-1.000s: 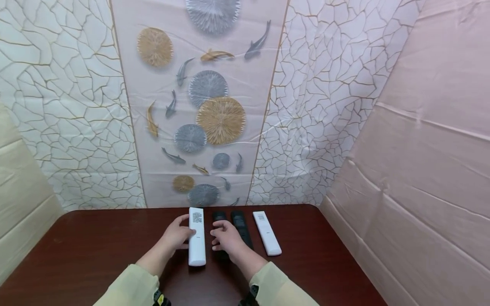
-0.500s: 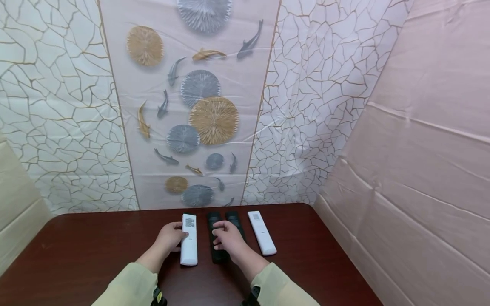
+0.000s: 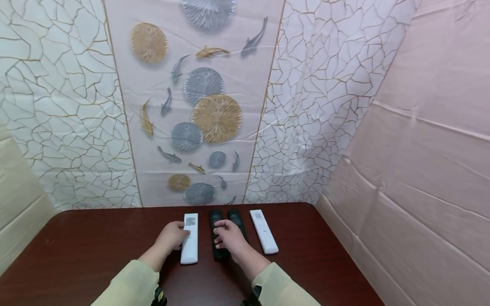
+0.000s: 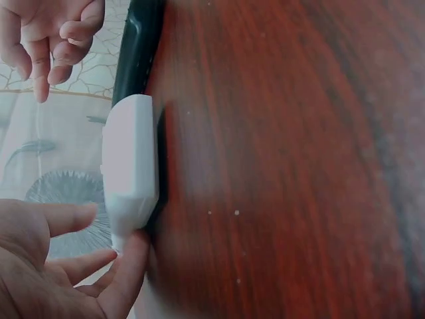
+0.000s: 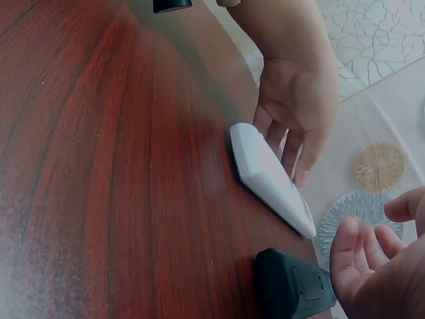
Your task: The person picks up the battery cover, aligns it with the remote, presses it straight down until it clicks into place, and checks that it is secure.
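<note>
A white remote control (image 3: 189, 240) with a printed code label lies on the brown table, its far end toward the wall. My left hand (image 3: 171, 236) is at its left side; in the left wrist view the fingertips (image 4: 136, 249) touch its lower edge while the thumb sits apart above it. My right hand (image 3: 231, 238) hovers over a black remote control (image 3: 217, 250), with loosely bent fingers and nothing between them. Beside that lies a second black remote control (image 3: 236, 217), partly hidden by the right hand. A second white remote control (image 3: 264, 233) lies slanted at the right.
The brown table (image 3: 95, 246) ends at a wall covering (image 3: 214, 170) printed with fish and round motifs. A pinkish covered wall (image 3: 413, 182) stands at the right, a cream one (image 3: 23, 229) at the left. Black bands (image 3: 158, 295) show at both wrists.
My left hand has lowered the left white remote control onto the table and slightly leftward, and its thumb has come off it. The right hand stays over the black remote control.
</note>
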The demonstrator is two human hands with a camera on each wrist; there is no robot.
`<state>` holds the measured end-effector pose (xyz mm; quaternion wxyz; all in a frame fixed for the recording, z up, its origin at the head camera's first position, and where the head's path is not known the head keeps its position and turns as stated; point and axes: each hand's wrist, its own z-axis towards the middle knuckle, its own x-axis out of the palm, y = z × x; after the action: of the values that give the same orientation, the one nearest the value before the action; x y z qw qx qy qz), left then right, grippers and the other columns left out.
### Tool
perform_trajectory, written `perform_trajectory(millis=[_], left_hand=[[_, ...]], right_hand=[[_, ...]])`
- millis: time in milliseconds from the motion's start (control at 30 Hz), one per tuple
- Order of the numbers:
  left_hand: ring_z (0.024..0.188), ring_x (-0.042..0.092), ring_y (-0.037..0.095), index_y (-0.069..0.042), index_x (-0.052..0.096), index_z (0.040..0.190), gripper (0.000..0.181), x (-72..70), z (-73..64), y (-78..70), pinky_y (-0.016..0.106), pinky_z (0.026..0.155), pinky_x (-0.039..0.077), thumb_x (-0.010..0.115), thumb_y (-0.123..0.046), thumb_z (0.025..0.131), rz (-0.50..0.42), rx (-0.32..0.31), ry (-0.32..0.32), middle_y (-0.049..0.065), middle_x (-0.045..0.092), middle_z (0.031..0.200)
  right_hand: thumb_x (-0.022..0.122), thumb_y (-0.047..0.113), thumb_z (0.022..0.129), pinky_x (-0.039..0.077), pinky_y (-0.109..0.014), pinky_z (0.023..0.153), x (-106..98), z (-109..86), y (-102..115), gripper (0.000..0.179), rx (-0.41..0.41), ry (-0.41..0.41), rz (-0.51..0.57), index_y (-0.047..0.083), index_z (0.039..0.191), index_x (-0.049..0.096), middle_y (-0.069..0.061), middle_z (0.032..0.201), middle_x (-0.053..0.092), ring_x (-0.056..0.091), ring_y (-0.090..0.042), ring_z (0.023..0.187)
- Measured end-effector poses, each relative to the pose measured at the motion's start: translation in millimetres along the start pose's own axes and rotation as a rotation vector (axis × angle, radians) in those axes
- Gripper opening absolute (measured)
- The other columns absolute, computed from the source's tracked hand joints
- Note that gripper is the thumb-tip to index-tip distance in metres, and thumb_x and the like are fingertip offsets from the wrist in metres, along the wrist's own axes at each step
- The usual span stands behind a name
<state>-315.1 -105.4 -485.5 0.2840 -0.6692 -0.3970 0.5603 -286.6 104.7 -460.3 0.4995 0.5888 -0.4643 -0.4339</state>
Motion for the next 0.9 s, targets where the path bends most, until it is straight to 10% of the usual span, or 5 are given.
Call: perform_trajectory(millis=[333,533,900], left_hand=[[0.121,0.056,0.037,0.002,0.057,0.135,0.052,-9.0,-40.8,2.5,0.055,0.094,0.047,0.069,-0.025,0.093,0.379,0.290,-0.002,0.020,0.060,0.129],[0.130,0.049,0.034,-0.013,0.055,0.142,0.059,-25.5,-70.9,10.5,0.056,0.101,0.042,0.071,-0.039,0.091,0.507,0.446,0.088,0.011,0.053,0.141],[0.144,0.029,0.036,-0.028,0.041,0.153,0.078,-40.6,-95.9,28.0,0.062,0.112,0.023,0.037,-0.076,0.091,0.646,0.665,0.184,0.000,0.033,0.159]], right_hand=[[0.056,0.013,0.100,0.053,-0.037,0.068,-21.4,-25.2,1.8,0.028,-0.107,0.046,-0.200,0.002,0.125,0.059,-0.007,0.100,0.060,0.060,-0.023,0.080],[0.059,0.023,0.101,0.050,-0.041,0.080,-49.5,-42.5,-1.5,0.027,-0.216,0.068,-0.568,0.011,0.124,0.065,0.000,0.112,0.062,0.059,-0.020,0.098],[0.033,0.063,0.101,0.032,-0.058,0.109,-106.7,-76.6,-14.6,0.062,-0.373,0.275,-1.084,0.029,0.153,0.038,0.001,0.158,0.034,0.030,-0.027,0.145]])
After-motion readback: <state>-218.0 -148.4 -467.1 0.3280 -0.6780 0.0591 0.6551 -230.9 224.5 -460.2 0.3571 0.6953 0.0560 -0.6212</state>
